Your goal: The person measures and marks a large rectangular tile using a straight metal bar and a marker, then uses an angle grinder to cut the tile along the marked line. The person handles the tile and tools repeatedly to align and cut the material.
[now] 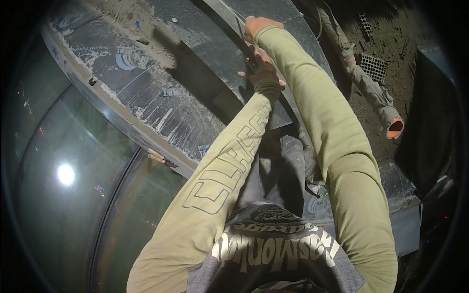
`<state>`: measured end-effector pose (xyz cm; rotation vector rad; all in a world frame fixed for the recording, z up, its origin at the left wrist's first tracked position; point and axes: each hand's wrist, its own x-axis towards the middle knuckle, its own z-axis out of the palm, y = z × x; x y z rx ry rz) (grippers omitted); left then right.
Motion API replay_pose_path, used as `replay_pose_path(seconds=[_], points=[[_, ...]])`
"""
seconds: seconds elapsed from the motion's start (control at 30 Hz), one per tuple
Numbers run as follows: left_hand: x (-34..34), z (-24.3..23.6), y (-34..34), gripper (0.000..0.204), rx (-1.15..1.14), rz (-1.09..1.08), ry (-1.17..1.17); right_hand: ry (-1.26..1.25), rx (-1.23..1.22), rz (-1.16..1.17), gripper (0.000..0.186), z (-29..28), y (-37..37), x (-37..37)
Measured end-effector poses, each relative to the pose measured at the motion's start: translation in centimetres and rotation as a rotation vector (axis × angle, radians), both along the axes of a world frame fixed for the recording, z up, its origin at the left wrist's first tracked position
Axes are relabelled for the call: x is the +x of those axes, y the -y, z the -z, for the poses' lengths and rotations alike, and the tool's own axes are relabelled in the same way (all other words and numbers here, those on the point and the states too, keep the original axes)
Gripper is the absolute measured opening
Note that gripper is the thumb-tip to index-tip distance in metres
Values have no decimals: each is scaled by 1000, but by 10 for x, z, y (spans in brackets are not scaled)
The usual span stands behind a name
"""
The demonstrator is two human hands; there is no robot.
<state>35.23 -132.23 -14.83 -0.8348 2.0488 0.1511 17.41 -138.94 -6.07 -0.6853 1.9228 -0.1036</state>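
Note:
A long grey strip (225, 13), perhaps metal, runs down from the top edge along a dark sheet-covered surface. My right hand (260, 28) is at the strip, its fingers curled and closed on the strip's edge. Just nearer to me, my left hand (264, 72) lies against the strip, its fingers spread apart. Both arms wear pale green sleeves, and the right sleeve partly covers the strip's nearer part. Under the hands, the black membrane sheet (190, 110) is scuffed and dusty.
Curved glass panels (63, 132) with a bright reflection stand beyond the ledge (110, 110) on the left. On the right, a dusty wrapped pipe (364, 83) with an orange open end lies beside a perforated block (373, 67). Sandy debris (141, 29) covers the sheet's far part.

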Motion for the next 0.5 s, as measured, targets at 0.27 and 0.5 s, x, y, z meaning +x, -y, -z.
replay_pose_path(seconds=[0.27,0.5], points=[[-11,-26,-6,108,23,53,-127,121,96,-60,39,23,-28,-1],[-28,-38,-8,152,74,-101,-192,179,165,29,25,-6,-224,95]])
